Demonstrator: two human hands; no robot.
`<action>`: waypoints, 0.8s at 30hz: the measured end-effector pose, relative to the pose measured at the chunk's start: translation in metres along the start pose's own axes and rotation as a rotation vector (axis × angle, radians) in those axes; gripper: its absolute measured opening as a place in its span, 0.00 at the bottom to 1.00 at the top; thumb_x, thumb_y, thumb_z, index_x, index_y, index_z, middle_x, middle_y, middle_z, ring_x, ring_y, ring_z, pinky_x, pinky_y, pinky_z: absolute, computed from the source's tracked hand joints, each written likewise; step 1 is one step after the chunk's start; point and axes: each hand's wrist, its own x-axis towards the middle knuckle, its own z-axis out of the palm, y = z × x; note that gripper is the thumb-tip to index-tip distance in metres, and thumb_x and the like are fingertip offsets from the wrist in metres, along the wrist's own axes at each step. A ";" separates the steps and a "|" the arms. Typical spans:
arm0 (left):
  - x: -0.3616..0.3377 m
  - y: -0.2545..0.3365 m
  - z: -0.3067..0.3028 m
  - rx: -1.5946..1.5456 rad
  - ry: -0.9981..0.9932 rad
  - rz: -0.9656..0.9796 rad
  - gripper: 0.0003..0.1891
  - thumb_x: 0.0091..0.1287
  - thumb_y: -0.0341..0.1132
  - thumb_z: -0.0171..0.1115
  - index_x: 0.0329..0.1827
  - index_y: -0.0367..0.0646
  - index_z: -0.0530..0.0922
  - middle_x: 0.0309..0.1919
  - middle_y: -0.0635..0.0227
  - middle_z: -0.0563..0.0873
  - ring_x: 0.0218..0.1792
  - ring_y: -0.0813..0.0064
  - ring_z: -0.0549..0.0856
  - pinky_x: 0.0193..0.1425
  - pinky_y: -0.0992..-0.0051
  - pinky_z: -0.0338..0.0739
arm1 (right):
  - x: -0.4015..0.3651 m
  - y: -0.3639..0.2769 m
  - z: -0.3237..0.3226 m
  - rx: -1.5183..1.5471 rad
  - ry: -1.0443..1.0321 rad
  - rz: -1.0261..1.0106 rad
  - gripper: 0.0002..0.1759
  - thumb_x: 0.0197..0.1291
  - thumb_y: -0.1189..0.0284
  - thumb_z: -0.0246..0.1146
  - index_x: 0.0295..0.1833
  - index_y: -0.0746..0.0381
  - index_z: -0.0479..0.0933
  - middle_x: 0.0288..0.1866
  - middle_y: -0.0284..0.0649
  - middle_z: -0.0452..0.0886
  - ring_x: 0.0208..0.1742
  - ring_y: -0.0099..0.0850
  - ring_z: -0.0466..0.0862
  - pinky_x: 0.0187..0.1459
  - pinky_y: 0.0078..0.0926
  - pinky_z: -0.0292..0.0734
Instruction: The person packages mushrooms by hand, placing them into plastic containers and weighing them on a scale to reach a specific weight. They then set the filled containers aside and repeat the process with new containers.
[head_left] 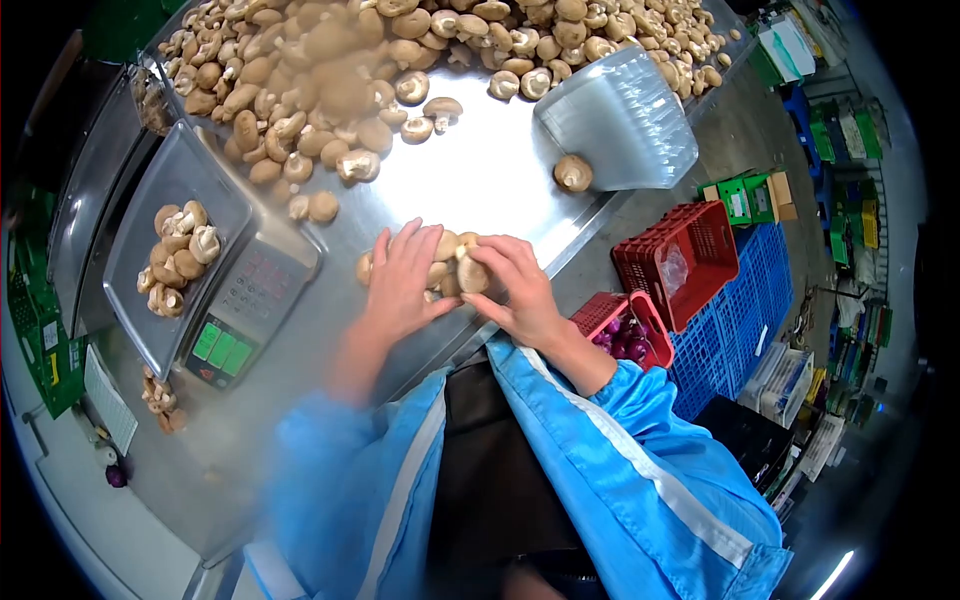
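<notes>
Close to the metal table's front edge, several brown mushrooms [438, 275] sit bunched between my two hands. My right hand [515, 290] pinches one mushroom [473, 273] by its cap, with the pale stem turned up. On the other side, my left hand [402, 280] rests against the bunch, its fingers stretched out and the thumb apart. Whether a container lies under these mushrooms is hidden. A large heap of loose mushrooms [560, 35] covers the back of the table, and a single mushroom [573, 173] lies on the right.
At the left, a digital scale [255, 290] carries a metal tray [130, 240] with several mushrooms. A stack of clear plastic trays [620, 120] stands at the table's right edge. Beyond it are red crates [640, 250], one with purple vegetables, and a blue pallet [745, 310].
</notes>
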 end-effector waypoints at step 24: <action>-0.019 0.004 -0.011 0.164 0.069 -0.078 0.52 0.42 0.53 0.79 0.71 0.42 0.66 0.72 0.58 0.67 0.76 0.50 0.60 0.74 0.40 0.48 | 0.018 0.003 0.022 -0.131 -0.017 0.020 0.29 0.61 0.69 0.64 0.68 0.62 0.70 0.72 0.49 0.66 0.74 0.50 0.63 0.72 0.49 0.59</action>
